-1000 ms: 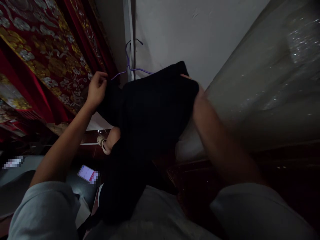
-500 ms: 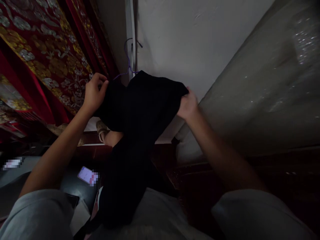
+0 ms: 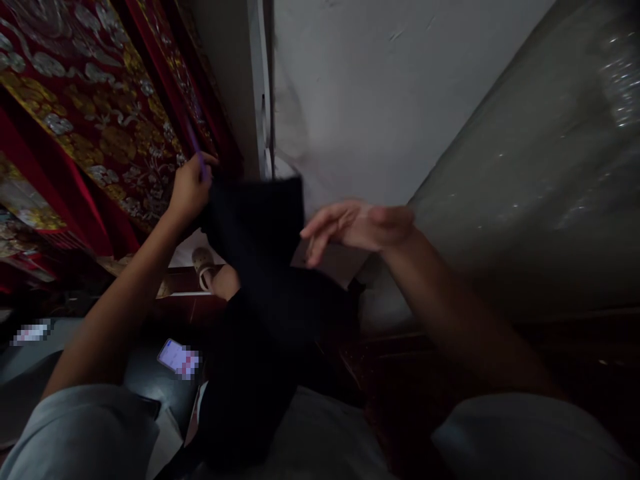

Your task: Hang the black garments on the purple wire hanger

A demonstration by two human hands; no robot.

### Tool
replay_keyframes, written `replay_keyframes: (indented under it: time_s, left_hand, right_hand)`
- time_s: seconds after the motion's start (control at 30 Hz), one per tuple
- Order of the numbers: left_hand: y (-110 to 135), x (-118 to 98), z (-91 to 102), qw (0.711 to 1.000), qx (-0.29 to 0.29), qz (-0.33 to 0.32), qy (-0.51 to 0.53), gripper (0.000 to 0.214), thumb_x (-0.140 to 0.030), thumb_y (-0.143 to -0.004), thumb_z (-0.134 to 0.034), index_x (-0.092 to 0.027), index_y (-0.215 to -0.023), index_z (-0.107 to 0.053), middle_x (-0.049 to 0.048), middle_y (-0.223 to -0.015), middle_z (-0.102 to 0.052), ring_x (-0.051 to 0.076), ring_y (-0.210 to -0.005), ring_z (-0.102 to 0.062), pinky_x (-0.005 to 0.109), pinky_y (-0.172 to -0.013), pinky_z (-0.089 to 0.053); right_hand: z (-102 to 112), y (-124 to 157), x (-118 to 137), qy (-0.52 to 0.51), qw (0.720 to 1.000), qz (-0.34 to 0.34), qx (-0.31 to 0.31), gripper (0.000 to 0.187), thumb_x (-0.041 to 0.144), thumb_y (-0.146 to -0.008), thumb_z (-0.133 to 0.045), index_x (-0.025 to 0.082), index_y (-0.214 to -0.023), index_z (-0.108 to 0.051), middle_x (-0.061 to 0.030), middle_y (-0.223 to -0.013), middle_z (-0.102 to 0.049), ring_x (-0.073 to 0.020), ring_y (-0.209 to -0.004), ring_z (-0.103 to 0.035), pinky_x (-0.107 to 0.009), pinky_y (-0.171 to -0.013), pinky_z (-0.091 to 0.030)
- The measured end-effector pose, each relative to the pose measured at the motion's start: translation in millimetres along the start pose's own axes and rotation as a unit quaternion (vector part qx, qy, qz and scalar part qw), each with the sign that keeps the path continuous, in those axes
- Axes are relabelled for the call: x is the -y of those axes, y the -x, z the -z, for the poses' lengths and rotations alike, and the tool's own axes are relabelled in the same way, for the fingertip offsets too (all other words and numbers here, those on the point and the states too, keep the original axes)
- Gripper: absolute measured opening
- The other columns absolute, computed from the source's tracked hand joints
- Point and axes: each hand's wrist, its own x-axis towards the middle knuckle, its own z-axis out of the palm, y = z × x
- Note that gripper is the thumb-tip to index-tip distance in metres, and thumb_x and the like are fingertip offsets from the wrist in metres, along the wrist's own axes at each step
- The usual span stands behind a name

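Black cloth (image 3: pixel 260 230) hung at our left hand (image 3: pixel 193 190), curled around what seemed a purple hanger (image 3: pixel 195 143); arranging it called for our spread, empty right hand (image 3: pixel 357 225).

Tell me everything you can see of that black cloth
The black cloth is matte and soft-looking, with no pattern visible in the dim light. Its upper left end appears gripped in the left hand; a squarish flap extends to the right, and the rest hangs below, its lower part merging into shadow. The open right hand is beside the flap's edge; whether they touch is unclear.
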Motion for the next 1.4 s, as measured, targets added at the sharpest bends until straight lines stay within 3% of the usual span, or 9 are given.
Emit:
replay_keyframes:
  time_s: [0.07, 0.13, 0.3, 0.47, 0.63, 0.8, 0.87, 1.07, 1.4]
  left_hand:
    - [10, -12, -6.7, 0.999, 0.000, -0.001, 0.044, 0.039, -0.052, -0.105, -0.046, -0.019, -0.111, -0.064, 0.0023, -0.080, -0.072, 0.018, -0.084, -0.071, 0.034, -0.084, -0.055]
    - [19, -35, -16.1, 0.995, 0.026, -0.018, 0.092, 0.045, -0.059, -0.103, -0.047, -0.018, -0.106, -0.066, 0.0054, -0.083, -0.075, 0.020, -0.085, -0.073, 0.037, -0.088, -0.057]
    - [36, -106, -39.3, 0.947, 0.154, -0.062, 0.276, 0.043, -0.052, -0.106, -0.046, -0.015, -0.112, -0.067, 0.0117, -0.109, -0.078, 0.024, -0.112, -0.073, 0.041, -0.109, -0.053]
    - [33, -101, -36.6, 0.919, 0.220, -0.058, 0.322, 0.046, -0.048, -0.091, -0.075, -0.017, -0.124, -0.064, 0.0105, -0.136, -0.070, 0.028, -0.131, -0.064, 0.045, -0.119, -0.049]
    - [27, -40, 28.6, 0.958, 0.058, 0.011, 0.282, 0.034, -0.035, -0.090, -0.076, -0.023, -0.121, -0.067, 0.0009, -0.133, -0.072, 0.024, -0.126, -0.067, 0.056, -0.119, -0.048]
    - [48, -54, 67.7, 0.985, -0.141, -0.008, 0.099, 0.018, -0.027, -0.100, -0.053, -0.029, -0.108, -0.069, -0.0040, -0.112, -0.076, 0.017, -0.109, -0.072, 0.042, -0.105, -0.057]
    - [60, -72, 54.7, 0.988, -0.135, -0.058, -0.041, 0.019, -0.027, -0.102, -0.051, -0.028, -0.109, -0.069, -0.0009, -0.104, -0.074, 0.017, -0.099, -0.071, 0.038, -0.097, -0.059]
    - [84, -82, -28.9, 0.926, 0.177, -0.113, -0.313, 0.060, -0.022, -0.103, -0.046, -0.030, -0.161, -0.036, 0.0060, -0.122, -0.073, 0.022, -0.096, -0.074, 0.033, -0.079, -0.058]
    - [98, -63, -81.6, 0.897, 0.222, -0.026, -0.381, 0.061, -0.024, -0.105, -0.041, -0.040, -0.163, -0.030, 0.0131, -0.123, -0.071, 0.026, -0.086, -0.074, 0.036, -0.072, -0.056]
  right_hand:
    - [-4, -5, -15, 0.070, 0.997, -0.005, 0.040, 0.073, 0.076, -0.073, -0.068, 0.019, -0.119, -0.072, -0.0126, -0.097, -0.077, -0.0316, -0.097, -0.073, -0.052, -0.096, -0.054]
    - [-10, -17, -32, 0.191, 0.979, 0.034, -0.061, 0.066, 0.056, -0.082, -0.071, 0.021, -0.137, -0.062, -0.0140, -0.124, -0.072, -0.0321, -0.119, -0.068, -0.054, -0.108, -0.049]
    - [-35, -47, -77, 0.460, 0.843, 0.146, -0.235, 0.099, 0.036, -0.077, -0.077, 0.017, -0.162, -0.030, -0.0193, -0.166, -0.031, -0.0404, -0.158, -0.022, -0.061, -0.131, -0.015]
    - [-28, -47, -102, 0.500, 0.784, 0.213, -0.299, 0.061, 0.031, -0.094, -0.053, 0.020, -0.154, -0.042, -0.0169, -0.139, -0.058, -0.0348, -0.130, -0.054, -0.056, -0.114, -0.043]
    - [18, -19, -100, 0.527, 0.730, 0.102, -0.423, 0.043, 0.029, -0.097, -0.049, 0.019, -0.138, -0.060, -0.0143, -0.116, -0.062, -0.0314, -0.111, -0.060, -0.050, -0.101, -0.048]
    - [44, -6, -72, 0.529, 0.687, -0.006, -0.498, 0.053, 0.034, -0.095, -0.059, 0.011, -0.142, -0.051, -0.0227, -0.130, -0.057, -0.0335, -0.122, -0.054, -0.049, -0.104, -0.042]
    - [43, -12, -54, 0.532, 0.686, -0.022, -0.496, 0.059, 0.034, -0.094, -0.063, 0.009, -0.144, -0.046, -0.0247, -0.133, -0.053, -0.0338, -0.125, -0.052, -0.049, -0.105, -0.039]
    - [27, -26, -24, 0.553, 0.710, -0.033, -0.435, 0.055, 0.028, -0.095, -0.061, 0.011, -0.145, -0.045, -0.0216, -0.134, -0.052, -0.0339, -0.130, -0.048, -0.049, -0.107, -0.036]
    - [25, 2, -52, 0.578, 0.698, -0.022, -0.422, 0.060, 0.033, -0.090, -0.064, 0.011, -0.144, -0.048, -0.0199, -0.130, -0.056, -0.0351, -0.125, -0.052, -0.051, -0.106, -0.043]
